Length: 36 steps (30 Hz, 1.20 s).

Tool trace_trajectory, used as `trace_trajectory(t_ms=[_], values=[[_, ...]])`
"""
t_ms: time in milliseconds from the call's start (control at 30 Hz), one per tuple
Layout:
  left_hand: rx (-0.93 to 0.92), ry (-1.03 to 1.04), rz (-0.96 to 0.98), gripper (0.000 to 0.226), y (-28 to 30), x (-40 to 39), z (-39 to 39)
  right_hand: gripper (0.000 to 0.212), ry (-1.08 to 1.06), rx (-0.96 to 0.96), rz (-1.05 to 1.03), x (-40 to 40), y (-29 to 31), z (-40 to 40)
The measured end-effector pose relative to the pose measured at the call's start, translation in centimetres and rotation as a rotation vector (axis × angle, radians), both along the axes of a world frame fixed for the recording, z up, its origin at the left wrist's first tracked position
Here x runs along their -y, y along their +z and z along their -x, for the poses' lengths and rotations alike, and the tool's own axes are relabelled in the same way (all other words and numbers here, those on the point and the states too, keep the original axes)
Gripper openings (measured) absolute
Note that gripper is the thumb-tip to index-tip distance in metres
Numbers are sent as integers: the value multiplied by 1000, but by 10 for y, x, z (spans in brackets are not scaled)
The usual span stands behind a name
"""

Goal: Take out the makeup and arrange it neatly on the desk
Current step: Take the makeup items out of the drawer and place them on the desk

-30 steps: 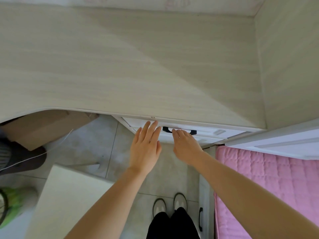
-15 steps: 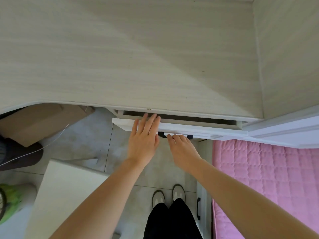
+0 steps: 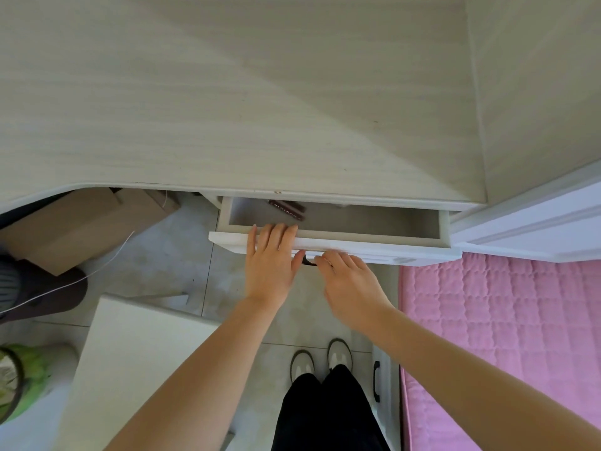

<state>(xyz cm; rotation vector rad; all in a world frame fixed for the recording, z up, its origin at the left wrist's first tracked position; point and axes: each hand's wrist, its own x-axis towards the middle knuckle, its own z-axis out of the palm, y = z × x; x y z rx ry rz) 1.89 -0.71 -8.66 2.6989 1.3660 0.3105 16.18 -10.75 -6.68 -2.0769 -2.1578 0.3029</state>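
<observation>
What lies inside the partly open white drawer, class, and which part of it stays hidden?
Inside the drawer, one dark brown, flat item with pale lettering lies near the back left. The rest of the visible floor looks bare. The rear stays hidden under the desk.

Home bedroom. Pale wood-grain desk (image 3: 227, 102) fills 12 o'clock, w/ a white drawer (image 3: 341, 247) pulled out at its front edge. Pink quilted bed cover (image 3: 504, 336) at 4 o'clock. Cardboard box (image 3: 74, 222) under desk at 9 o'clock, on grey floor tiles (image 3: 169, 255). Household furniture, nothing industrial.
</observation>
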Motion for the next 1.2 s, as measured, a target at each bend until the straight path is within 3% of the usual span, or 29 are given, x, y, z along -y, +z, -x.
trace_trajectory(t_ms=[200,500,833,1200], values=[[-3,-8,32,40,3,17,10,52,-96,82,-150,14,14,-20],[6,-18,30,39,5,44,29,56,-167,134,50,37,-3,-35],[18,-52,106,39,8,68,52,52,-150,148,11,72,-3,-21],[-30,-78,203,40,15,108,82,60,-164,118,147,113,6,8]])
